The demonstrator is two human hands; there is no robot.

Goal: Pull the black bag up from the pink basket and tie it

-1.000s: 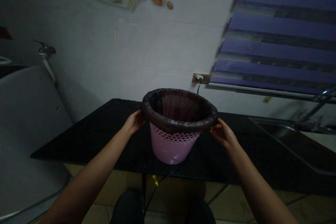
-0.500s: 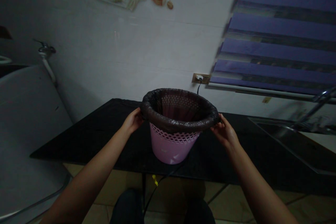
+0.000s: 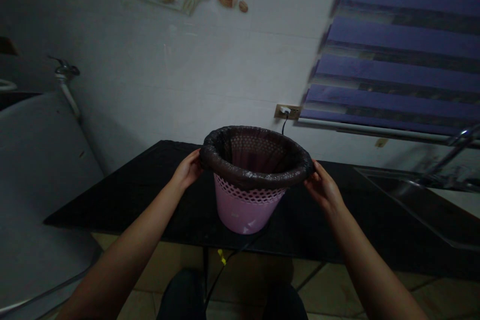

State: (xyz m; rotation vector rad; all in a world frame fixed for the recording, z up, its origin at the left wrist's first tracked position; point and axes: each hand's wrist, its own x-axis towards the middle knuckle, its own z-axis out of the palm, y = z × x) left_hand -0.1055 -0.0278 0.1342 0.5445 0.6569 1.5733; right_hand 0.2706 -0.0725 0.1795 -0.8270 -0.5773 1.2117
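Note:
A pink plastic wastebasket (image 3: 245,212) with a lattice band stands upright on the black countertop (image 3: 161,215). A dark, thin bin bag (image 3: 251,180) lines it and is folded outward over the whole rim. At the rim's left side, my left hand (image 3: 187,169) pinches the bag's folded edge. Opposite it, my right hand (image 3: 322,184) pinches the fold on the right side. Both sets of fingertips are partly hidden behind the bag. Through the bag's inner wall the basket's holes show faintly.
A metal sink (image 3: 408,195) with a faucet (image 3: 450,155) lies right. A plug sits in the wall socket (image 3: 287,111), its black cord running behind the basket. Another cord with a yellow tie (image 3: 222,257) hangs in front. A grey appliance (image 3: 41,185) stands left; purple-striped blinds (image 3: 397,35) hang upper right.
Both hands have shifted very slightly at the bag's edge, the left a little upward. The wastebasket and bag stay in place.

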